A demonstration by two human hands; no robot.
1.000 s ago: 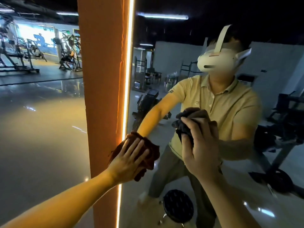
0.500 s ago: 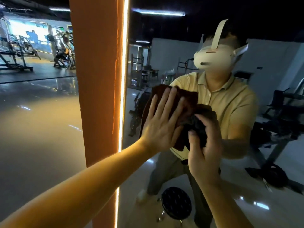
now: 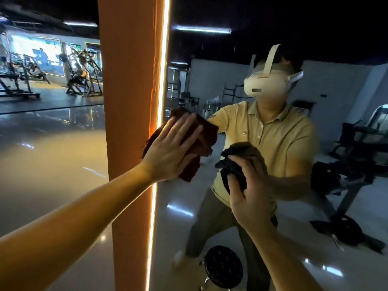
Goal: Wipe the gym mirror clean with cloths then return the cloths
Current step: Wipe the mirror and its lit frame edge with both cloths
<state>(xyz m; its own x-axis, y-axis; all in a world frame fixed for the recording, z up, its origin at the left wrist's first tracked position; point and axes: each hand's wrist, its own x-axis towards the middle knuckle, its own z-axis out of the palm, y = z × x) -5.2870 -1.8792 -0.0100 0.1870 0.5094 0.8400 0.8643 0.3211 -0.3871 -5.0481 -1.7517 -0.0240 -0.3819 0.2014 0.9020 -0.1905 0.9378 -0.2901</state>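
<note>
head: left hand (image 3: 168, 153) on red cloth (image 3: 206, 133)

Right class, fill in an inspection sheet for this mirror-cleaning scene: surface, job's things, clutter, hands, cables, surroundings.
Surface: gym mirror, glossy; smears too dim to judge.
Job's things: red-brown cloth flat on the mirror near its left edge; dark cloth bunched, contact with glass unclear.
Clutter: nothing seen.
Hands: left hand flat, pressing the red-brown cloth; right hand grips the dark cloth.
Cables: nothing seen.
Surroundings: orange pillar with lit strip left of the mirror; gym machines beyond; black stool reflected.
</note>
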